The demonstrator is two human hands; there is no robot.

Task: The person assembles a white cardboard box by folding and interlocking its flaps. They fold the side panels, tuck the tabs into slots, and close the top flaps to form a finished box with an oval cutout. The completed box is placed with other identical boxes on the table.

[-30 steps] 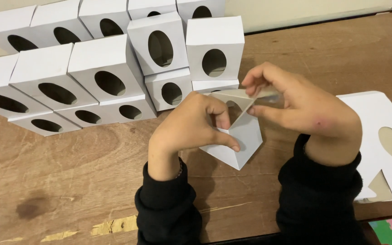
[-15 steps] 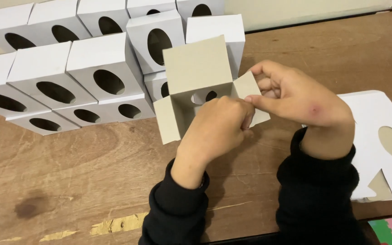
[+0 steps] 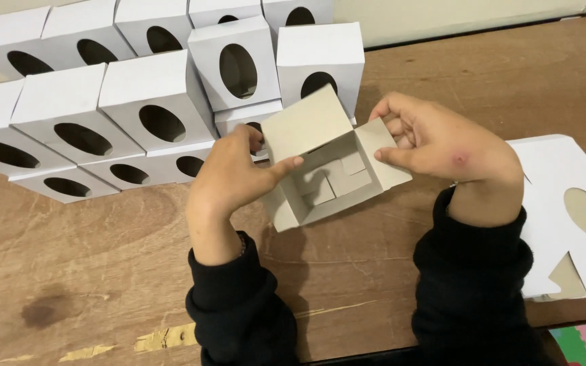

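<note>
Worn wooden bench [image 3: 103,285] lay beneath the half-folded grey-lined white cardboard box [image 3: 327,173], its left hand [image 3: 228,179] and right hand [image 3: 442,146] grips clamped on opposite flaps, best squared gently.

Grey-lined white box [image 3: 327,169], brown table [image 3: 103,271]

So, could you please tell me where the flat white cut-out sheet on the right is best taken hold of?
Probably the flat sheet is best pinched at its near edge, coming from the right: it lies flat on the wooden table, and that edge seems to overhang it.
</note>
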